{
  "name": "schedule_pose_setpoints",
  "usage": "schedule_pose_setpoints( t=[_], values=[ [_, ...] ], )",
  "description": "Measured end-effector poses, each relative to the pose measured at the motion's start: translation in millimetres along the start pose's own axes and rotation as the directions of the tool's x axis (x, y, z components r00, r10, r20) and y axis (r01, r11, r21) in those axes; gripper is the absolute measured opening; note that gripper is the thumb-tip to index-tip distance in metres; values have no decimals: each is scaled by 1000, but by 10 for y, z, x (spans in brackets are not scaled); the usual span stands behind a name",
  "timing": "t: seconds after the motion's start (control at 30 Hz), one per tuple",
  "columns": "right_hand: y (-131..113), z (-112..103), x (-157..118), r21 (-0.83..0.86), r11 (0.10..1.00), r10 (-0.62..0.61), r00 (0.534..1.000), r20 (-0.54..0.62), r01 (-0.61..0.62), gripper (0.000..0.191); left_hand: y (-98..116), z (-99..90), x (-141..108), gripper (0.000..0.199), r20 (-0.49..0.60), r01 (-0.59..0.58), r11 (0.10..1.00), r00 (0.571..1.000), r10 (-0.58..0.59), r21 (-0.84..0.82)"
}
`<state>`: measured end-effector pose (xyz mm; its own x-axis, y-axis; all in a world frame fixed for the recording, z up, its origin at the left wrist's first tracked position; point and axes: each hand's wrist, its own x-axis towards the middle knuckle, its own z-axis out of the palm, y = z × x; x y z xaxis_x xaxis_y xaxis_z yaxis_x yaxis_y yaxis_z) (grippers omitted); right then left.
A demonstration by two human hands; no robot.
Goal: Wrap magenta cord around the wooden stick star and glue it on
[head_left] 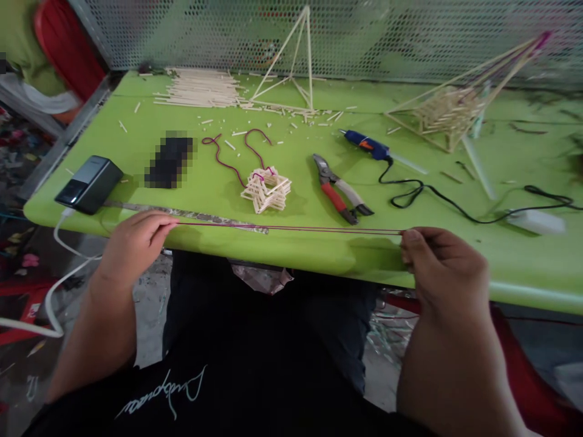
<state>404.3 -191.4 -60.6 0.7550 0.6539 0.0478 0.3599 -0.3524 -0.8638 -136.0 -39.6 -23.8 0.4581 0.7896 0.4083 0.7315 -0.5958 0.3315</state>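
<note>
A doubled purple cord [291, 228] is stretched straight between my hands, just over the table's near edge. My left hand [139, 243] pinches its left end; my right hand [439, 258] grips the other end between thumb and curled fingers. Below the cord's left half lies a narrow metal ruler [200, 217]. Beyond the cord sits a small star-shaped stack of wooden sticks [267, 191] with a purple string [228, 162] tied to it, its loose ends curling away. Red-and-grey pruning shears [337, 191] lie to the right of the stack.
On the green table [291, 255] are a power bank [88, 185] with a white cable, a blurred dark object [169, 162], a stick pile [200, 88], a stick pyramid [291, 67], a larger stick frame [449, 112] and a blue glue gun [367, 144] with its cord. A perforated metal panel [364, 36] stands behind.
</note>
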Motion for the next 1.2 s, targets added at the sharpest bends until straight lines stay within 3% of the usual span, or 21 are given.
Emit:
schedule_pose_setpoints(
  t=[0.13, 0.33, 0.47, 0.63, 0.8, 0.9, 1.0, 1.1, 1.2],
  values=[
    [-110, 32, -31, 23, 999, -41, 990, 131, 39, 51, -88, -95, -40, 19, -71, 73, 996, 995, -69, 51],
    [-175, 202, 34, -133, 975, -138, 952, 273, 179, 52, -224, -57, -2, 20, -108, 88, 995, 991, -83, 47],
    [-235, 138, 101, -250, 937, -173, 944, 280, 246, 46, -272, 3, 30, 19, -106, 63, 998, 992, -61, 17],
    [-582, 100, 276, -344, 857, -319, 919, 230, 383, 32, -334, 38, 48, 19, -105, 72, 997, 992, -71, 0],
    [-887, 633, 468, -410, 752, -360, 842, 402, 517, 33, -343, 97, 53, 20, -86, 81, 996, 993, -83, -25],
    [-929, 989, 556, -468, 718, -295, 834, 466, 515, 25, -317, 173, 2, 20, -111, 102, 993, 988, -108, -53],
    [-935, 1139, 615, -487, 717, -257, 838, 481, 499, 14, -278, 261, -61, 23, -157, 125, 989, 978, -137, -84],
    [-922, 1017, 617, -461, 746, -245, 841, 482, 481, 16, -247, 336, -93, 23, -200, 130, 986, 968, -150, -108],
    [-876, 675, 523, -402, 780, -251, 829, 500, 479, 15, -250, 397, -99, 21, -242, 112, 986, 960, -139, -119]
  ],
)
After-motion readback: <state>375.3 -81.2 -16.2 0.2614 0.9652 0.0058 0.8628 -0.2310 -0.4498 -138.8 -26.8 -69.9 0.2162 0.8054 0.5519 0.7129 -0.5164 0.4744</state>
